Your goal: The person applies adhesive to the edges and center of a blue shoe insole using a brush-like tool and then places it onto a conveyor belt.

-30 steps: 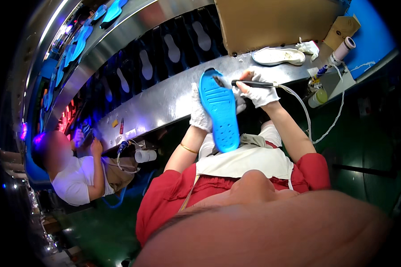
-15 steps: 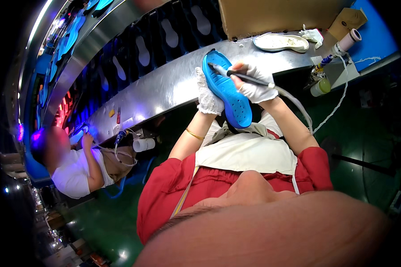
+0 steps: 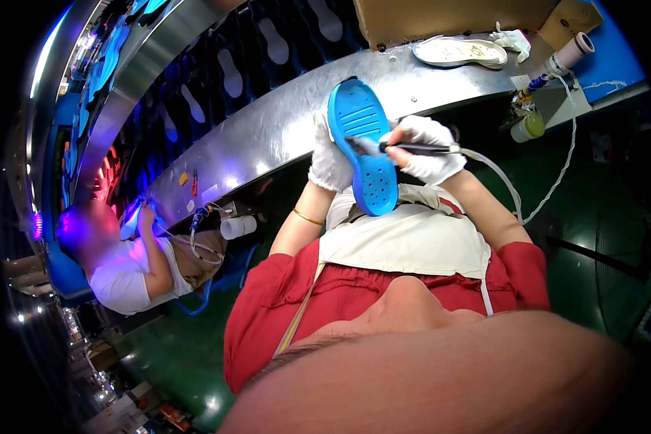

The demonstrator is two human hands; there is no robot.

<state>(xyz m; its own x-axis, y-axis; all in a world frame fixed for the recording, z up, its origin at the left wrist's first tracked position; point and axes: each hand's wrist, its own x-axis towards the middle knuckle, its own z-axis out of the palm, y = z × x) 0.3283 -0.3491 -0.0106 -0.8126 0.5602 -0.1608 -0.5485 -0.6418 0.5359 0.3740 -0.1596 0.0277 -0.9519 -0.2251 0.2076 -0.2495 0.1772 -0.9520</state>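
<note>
One blue moulded sole (image 3: 362, 108), ridged across one end and dotted with small holes at the other, is held up near the edge of the metal tabletop (image 3: 267, 148). The left hand (image 3: 330, 155), in a white knit glove, clasps its left edge. The gloved right hand (image 3: 434, 148), fingertips bare, pinches one black-handled brush (image 3: 441, 150), bristles over the sole's middle. Beyond lie one white sole (image 3: 459, 52) and one crumpled white glove (image 3: 512, 41); a pale label (image 3: 210, 193) is too small to read.
</note>
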